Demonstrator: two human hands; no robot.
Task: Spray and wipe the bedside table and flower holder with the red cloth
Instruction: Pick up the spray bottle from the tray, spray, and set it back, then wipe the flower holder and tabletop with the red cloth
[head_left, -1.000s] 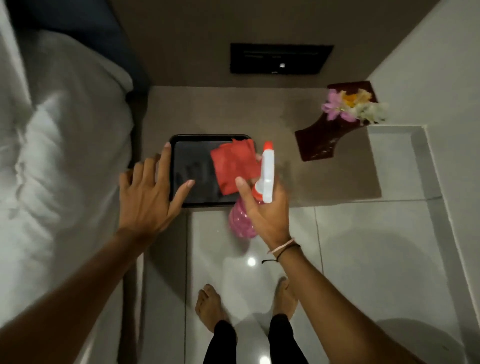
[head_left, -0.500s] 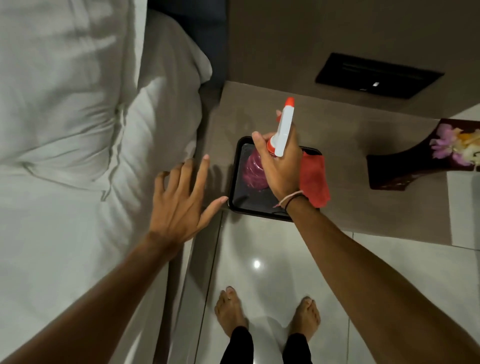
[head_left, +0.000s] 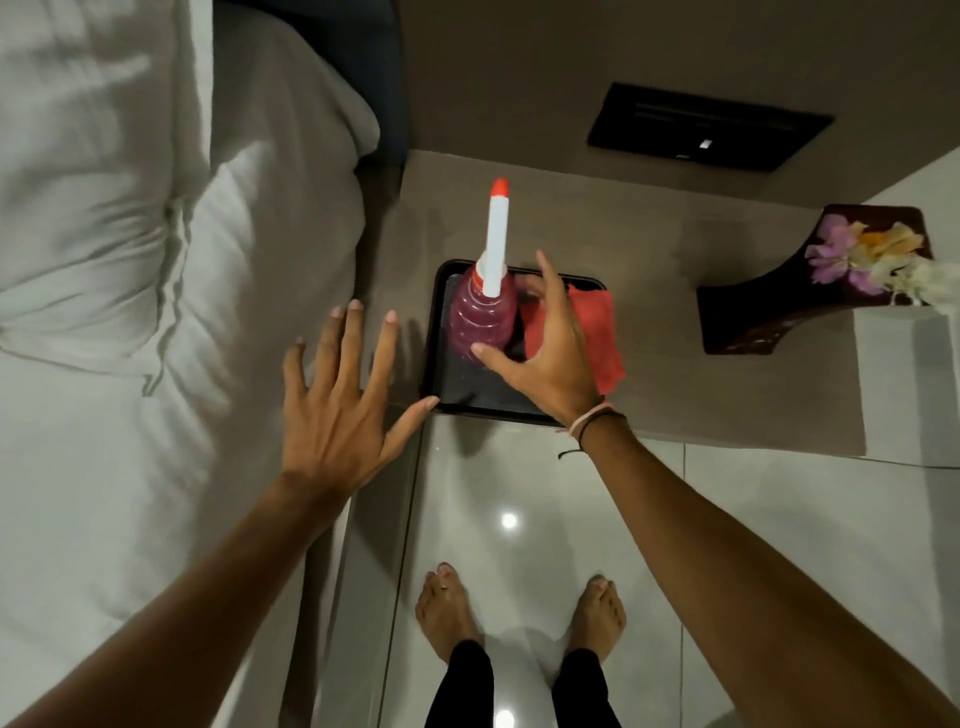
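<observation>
The spray bottle, pink liquid with a white nozzle and red tip, stands upright on a black tray on the taupe bedside table. My right hand is just right of it, fingers spread, thumb at the bottle's lower side, holding nothing. The red cloth lies on the tray's right part, partly under that hand. My left hand hovers open over the gap between bed and table, its thumb near the tray's front left corner. The dark wooden flower holder with flowers stands at the table's right end.
A white bed with pillows fills the left side. A black wall panel sits above the table. Glossy floor tiles lie in front, with my bare feet on them. A pale ledge adjoins the table on the right.
My right hand brought the bottle over the tray, set it down upright and let go of its neck. The view shifted slightly; my left hand stayed open near the bed.
</observation>
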